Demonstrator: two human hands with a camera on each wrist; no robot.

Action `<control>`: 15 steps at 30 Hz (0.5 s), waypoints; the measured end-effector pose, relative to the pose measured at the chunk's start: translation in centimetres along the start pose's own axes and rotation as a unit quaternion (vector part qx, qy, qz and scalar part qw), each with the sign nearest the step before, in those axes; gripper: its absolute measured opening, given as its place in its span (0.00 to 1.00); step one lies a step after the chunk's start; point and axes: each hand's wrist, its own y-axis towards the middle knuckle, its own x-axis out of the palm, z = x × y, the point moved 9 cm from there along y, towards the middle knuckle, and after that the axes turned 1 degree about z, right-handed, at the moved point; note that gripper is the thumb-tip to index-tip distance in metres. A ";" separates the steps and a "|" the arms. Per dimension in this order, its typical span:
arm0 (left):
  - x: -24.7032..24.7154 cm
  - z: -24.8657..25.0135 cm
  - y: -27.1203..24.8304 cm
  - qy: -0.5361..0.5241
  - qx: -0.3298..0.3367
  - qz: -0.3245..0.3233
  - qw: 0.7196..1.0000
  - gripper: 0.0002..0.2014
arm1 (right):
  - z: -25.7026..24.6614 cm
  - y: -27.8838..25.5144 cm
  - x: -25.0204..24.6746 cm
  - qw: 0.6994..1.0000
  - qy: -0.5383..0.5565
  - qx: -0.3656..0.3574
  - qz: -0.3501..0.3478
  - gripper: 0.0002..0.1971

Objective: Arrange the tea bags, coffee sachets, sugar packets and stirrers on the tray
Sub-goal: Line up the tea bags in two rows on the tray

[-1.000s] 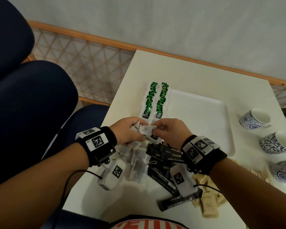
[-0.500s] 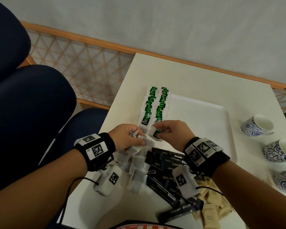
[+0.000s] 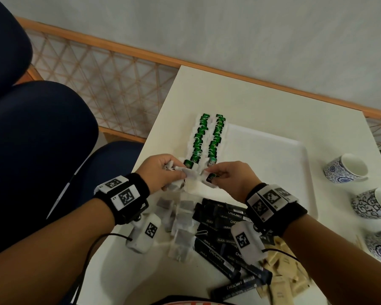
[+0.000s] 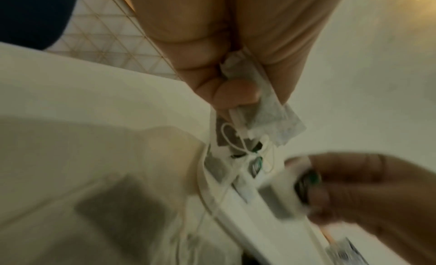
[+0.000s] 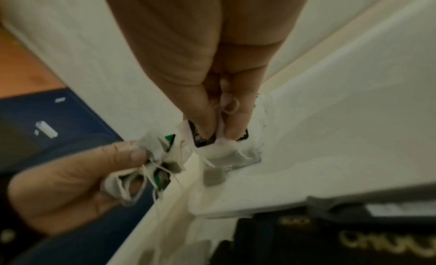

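Tea bag (image 3: 209, 178) pinched in right grip (image 3: 226, 179), tea-bag bunch (image 3: 176, 175) clutched in left grip (image 3: 161, 172), above tray (image 3: 273, 150)

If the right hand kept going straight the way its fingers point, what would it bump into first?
Most likely the near end of the right-hand row of tea bags on the tray. The right hand, pinching one tea bag, points at it; depth is hard to judge.

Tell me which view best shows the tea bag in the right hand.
Right wrist: the tea bag and its tag sit close below the right hand. Head shows it small; left wrist shows it blurred.
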 end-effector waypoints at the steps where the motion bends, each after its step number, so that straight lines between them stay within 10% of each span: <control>1: -0.8 0.0 0.2 -0.006 -0.002 0.017 1.000 0.04 | 0.0 0.1 0.2 0.999 -0.039 -0.008 -0.009 0.15; 15: -2.2 0.7 1.7 -0.033 0.001 0.035 0.999 0.05 | 1.8 3.5 -0.2 0.994 -0.106 0.002 0.001 0.11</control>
